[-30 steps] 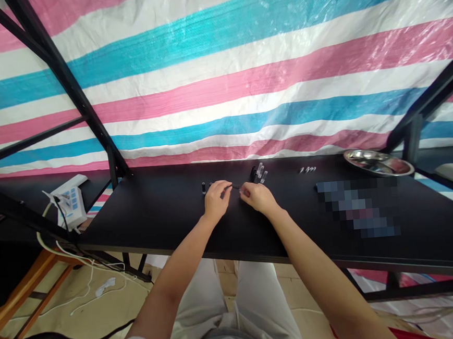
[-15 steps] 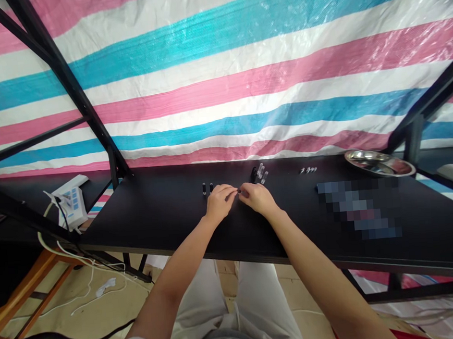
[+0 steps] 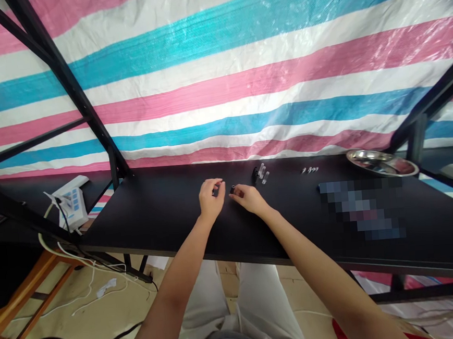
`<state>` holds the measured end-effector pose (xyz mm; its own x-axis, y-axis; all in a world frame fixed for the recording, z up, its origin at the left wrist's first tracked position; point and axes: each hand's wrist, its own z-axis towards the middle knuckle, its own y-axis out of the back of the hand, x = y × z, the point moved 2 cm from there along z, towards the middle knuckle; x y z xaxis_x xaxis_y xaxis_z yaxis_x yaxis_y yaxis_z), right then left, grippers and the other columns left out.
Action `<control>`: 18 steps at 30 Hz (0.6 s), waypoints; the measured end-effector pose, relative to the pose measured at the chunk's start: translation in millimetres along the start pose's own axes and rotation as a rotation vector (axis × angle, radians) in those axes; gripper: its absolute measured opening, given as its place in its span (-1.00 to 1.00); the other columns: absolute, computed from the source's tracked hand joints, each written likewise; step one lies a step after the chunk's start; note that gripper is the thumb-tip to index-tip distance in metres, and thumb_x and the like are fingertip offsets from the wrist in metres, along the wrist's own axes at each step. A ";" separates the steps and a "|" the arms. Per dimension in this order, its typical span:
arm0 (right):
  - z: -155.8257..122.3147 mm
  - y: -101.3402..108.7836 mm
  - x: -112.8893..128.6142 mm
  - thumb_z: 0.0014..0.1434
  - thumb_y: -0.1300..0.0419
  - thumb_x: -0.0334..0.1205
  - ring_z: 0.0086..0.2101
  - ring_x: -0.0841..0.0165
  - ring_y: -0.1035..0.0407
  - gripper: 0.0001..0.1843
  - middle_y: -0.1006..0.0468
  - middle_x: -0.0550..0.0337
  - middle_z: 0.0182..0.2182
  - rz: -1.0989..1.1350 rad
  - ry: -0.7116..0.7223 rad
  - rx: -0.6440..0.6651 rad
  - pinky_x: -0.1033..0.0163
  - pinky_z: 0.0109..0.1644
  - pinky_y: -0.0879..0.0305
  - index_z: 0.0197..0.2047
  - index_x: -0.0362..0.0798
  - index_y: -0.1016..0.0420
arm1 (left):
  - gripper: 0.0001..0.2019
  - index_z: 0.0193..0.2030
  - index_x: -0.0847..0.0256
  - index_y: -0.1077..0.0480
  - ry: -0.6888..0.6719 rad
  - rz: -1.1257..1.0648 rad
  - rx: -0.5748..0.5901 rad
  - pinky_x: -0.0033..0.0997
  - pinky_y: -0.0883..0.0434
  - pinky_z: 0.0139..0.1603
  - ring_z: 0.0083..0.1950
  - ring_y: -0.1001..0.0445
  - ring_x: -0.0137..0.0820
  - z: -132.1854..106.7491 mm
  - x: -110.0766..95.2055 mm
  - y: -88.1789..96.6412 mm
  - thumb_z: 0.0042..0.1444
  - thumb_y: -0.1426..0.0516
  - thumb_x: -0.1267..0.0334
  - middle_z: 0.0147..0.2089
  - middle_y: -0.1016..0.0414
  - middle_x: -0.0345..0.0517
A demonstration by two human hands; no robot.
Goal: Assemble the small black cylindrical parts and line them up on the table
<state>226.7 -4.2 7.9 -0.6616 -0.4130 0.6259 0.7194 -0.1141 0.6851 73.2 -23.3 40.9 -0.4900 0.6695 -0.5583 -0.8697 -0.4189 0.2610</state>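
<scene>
My right hand (image 3: 248, 198) is closed in a pinch on a small black cap (image 3: 232, 189), held just above the black table. Across a short gap to the left is my left hand (image 3: 211, 199), its fingers curled round and their tips close to the thumb. What lies between those fingers, if anything, I cannot make out. Beyond my right hand, several small clear vials (image 3: 263, 173) lie on the table beside a cluster of black pieces (image 3: 256, 175). The spot where two small black-topped vials stood is covered by my left hand.
Farther right lie several tiny clear pieces (image 3: 309, 170). A round metal tray (image 3: 383, 163) sits at the back right, with a blurred-out flat object (image 3: 359, 211) in front. A power strip (image 3: 72, 207) with cables is at the left, beside the black frame post (image 3: 112, 163).
My hands, together at the fingertips before, have come apart. The left one has shifted left over the standing vials; the right has moved slightly left, and its black cap shows more plainly.
</scene>
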 end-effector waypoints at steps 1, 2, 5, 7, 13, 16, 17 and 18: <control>2.9 -3.2 1.4 0.02 -0.11 -0.13 -0.54 0.43 -0.18 -0.79 -0.33 0.26 -0.59 0.011 -0.009 0.022 0.32 -0.43 -0.08 -0.54 -0.02 -0.23 | -0.86 -0.27 0.20 -0.40 0.035 -0.010 -0.059 -0.48 -0.33 -0.37 -0.39 -0.35 -0.49 1.7 0.5 4.3 0.15 -0.05 0.24 -0.34 -0.44 -0.11; 6.1 -6.4 2.9 0.01 -0.12 -0.14 -0.54 0.44 -0.17 -0.79 -0.33 0.27 -0.59 0.013 -0.015 0.047 0.32 -0.43 -0.08 -0.55 -0.03 -0.22 | -0.84 -0.28 0.21 -0.40 0.082 -0.027 -0.108 -0.49 -0.31 -0.39 -0.40 -0.35 -0.50 3.1 1.4 8.1 0.16 -0.03 0.22 -0.34 -0.43 -0.10; 16.5 -16.0 7.0 -0.01 -0.14 -0.20 -0.54 0.44 -0.18 -0.82 -0.34 0.28 -0.60 -0.019 -0.033 0.110 0.33 -0.41 -0.07 -0.56 -0.03 -0.23 | -0.79 -0.27 0.23 -0.39 0.268 -0.128 -0.204 -0.51 -0.32 -0.38 -0.36 -0.39 -0.50 5.5 7.0 14.6 0.18 -0.01 0.16 -0.32 -0.44 -0.08; 23.2 -21.8 8.4 -0.02 -0.15 -0.23 -0.54 0.45 -0.18 -0.85 -0.34 0.29 -0.60 -0.052 -0.061 0.133 0.34 -0.41 -0.06 -0.55 -0.04 -0.25 | -0.77 -0.27 0.24 -0.39 0.381 -0.210 -0.250 -0.50 -0.35 -0.32 -0.33 -0.42 -0.48 5.8 11.6 15.5 0.17 -0.02 0.14 -0.32 -0.44 -0.08; 36.2 -32.6 7.0 -0.01 -0.16 -0.23 -0.54 0.46 -0.18 -0.89 -0.36 0.30 -0.59 -0.099 -0.124 0.153 0.35 -0.41 -0.06 -0.51 -0.04 -0.33 | -0.78 -0.31 0.24 -0.38 0.560 -0.337 -0.327 -0.51 -0.36 -0.36 -0.36 -0.43 -0.48 5.8 22.1 13.7 0.13 -0.05 0.13 -0.36 -0.44 -0.10; 37.6 -33.5 5.5 -0.01 -0.16 -0.22 -0.55 0.46 -0.18 -0.89 -0.37 0.29 -0.59 -0.089 -0.130 0.161 0.35 -0.41 -0.07 -0.50 -0.05 -0.35 | -0.79 -0.31 0.24 -0.38 0.585 -0.361 -0.334 -0.54 -0.35 -0.40 -0.37 -0.41 -0.49 6.0 23.4 13.4 0.12 -0.05 0.14 -0.36 -0.44 -0.11; 37.6 -33.4 5.1 -0.01 -0.16 -0.22 -0.55 0.46 -0.18 -0.89 -0.37 0.29 -0.59 -0.085 -0.129 0.161 0.35 -0.41 -0.06 -0.50 -0.05 -0.35 | -0.79 -0.31 0.25 -0.38 0.587 -0.368 -0.333 -0.54 -0.34 -0.40 -0.38 -0.41 -0.50 6.1 23.3 13.3 0.12 -0.05 0.14 -0.37 -0.44 -0.11; 37.5 -33.2 4.7 -0.01 -0.16 -0.22 -0.55 0.46 -0.18 -0.89 -0.37 0.29 -0.59 -0.085 -0.128 0.160 0.35 -0.42 -0.06 -0.50 -0.05 -0.35 | -0.79 -0.32 0.25 -0.38 0.587 -0.372 -0.331 -0.54 -0.34 -0.41 -0.38 -0.41 -0.50 6.1 23.0 13.2 0.12 -0.05 0.14 -0.37 -0.43 -0.11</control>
<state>191.7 31.6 2.1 -0.7473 -0.2885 0.5987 0.6241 0.0050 0.7814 50.1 -9.7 36.3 0.0241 0.4056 -0.9137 -0.8626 -0.4535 -0.2240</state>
